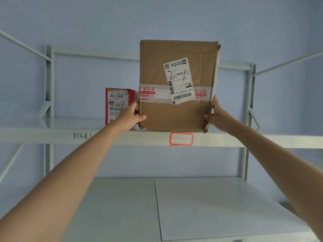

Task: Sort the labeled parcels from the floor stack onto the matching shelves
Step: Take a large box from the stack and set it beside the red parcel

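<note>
A brown cardboard parcel stands upright on the upper shelf, its white label handwritten "2-1". My left hand grips its lower left edge and my right hand grips its lower right edge. A red-bordered tag on the shelf's front beam, right below the parcel, reads "2-1". A smaller red and white parcel, also marked "2-1", stands on the same shelf just left of the brown one, partly hidden by my left hand.
The white metal rack has uprights at left and right. A lower shelf lies below. "D1621" is written on the upper beam at left. A blue wall is behind.
</note>
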